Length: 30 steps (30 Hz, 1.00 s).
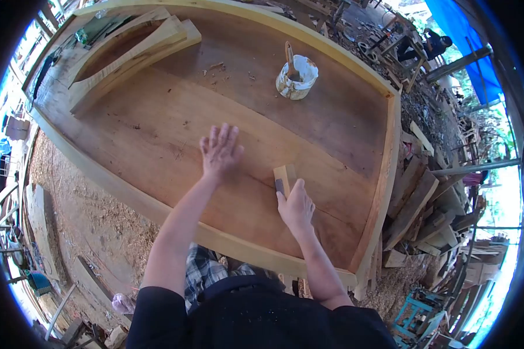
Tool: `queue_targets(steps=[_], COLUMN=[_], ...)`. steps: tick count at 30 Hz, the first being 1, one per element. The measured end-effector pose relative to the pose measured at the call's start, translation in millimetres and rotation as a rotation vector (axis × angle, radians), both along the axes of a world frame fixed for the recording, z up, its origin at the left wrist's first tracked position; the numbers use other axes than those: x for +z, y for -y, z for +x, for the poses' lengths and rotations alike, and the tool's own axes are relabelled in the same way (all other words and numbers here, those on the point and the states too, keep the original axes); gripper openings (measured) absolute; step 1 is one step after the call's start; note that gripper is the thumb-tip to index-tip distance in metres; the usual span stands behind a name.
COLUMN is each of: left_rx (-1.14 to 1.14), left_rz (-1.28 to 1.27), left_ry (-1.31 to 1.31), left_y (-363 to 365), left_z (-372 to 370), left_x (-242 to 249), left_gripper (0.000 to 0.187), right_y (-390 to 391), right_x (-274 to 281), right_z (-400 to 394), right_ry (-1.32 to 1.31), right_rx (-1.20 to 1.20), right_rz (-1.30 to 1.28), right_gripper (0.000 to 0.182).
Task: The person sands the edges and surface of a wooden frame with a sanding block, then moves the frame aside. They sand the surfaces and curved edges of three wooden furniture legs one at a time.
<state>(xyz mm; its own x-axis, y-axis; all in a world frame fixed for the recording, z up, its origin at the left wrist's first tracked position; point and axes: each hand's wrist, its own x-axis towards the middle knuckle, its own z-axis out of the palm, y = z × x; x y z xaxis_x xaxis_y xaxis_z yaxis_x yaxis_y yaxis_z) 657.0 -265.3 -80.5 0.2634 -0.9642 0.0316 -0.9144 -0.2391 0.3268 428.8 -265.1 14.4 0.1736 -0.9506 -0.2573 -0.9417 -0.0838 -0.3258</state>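
My left hand [220, 151] lies flat, fingers spread, on the brown plank bottom of a large wooden boat hull [157, 122] with a pale raised rim. My right hand [296, 206] grips a small wooden block [284, 176] with a dark face, pressed against the planking just to the right of my left hand. Both hands are near the middle of the hull, close to a long seam between planks.
A white pot with a brush standing in it [297, 75] sits on the hull farther away. Curved pale timber pieces [128, 55] lie at the far left end. Scrap wood [425, 198] is piled to the right. A person [434, 43] sits in the background.
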Motion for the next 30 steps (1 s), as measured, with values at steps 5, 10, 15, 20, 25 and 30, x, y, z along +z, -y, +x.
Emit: queue_targets(steps=[5, 10, 15, 20, 25, 30], left_rx=[0.145, 0.127, 0.114, 0.118, 0.119, 0.145], left_rz=[-0.057, -0.037, -0.039, -0.01, -0.01, -0.066], left_ry=[0.05, 0.041, -0.012, -0.06, -0.088, -0.031], left_y=[7, 6, 7, 10, 10, 6], left_z=[20, 21, 22, 24, 24, 24], left_x=[0, 6, 5, 2, 9, 6], left_gripper=[0.061, 0.06, 0.061, 0.063, 0.062, 0.06], right_y=[56, 114, -12, -19, 98, 125], right_x=[-3, -14, -3, -6, -14, -15], right_z=[49, 86, 27, 41, 106, 108], right_ry=[0.034, 0.038, -0.01, -0.059, -0.062, -0.007], right_rx=[-0.04, -0.045, -0.053, -0.111, -0.053, 0.045], right_rz=[-0.014, -0.105, -0.048, -0.054, -0.149, -0.166], right_gripper=[0.042, 0.039, 0.045, 0.046, 0.046, 0.046])
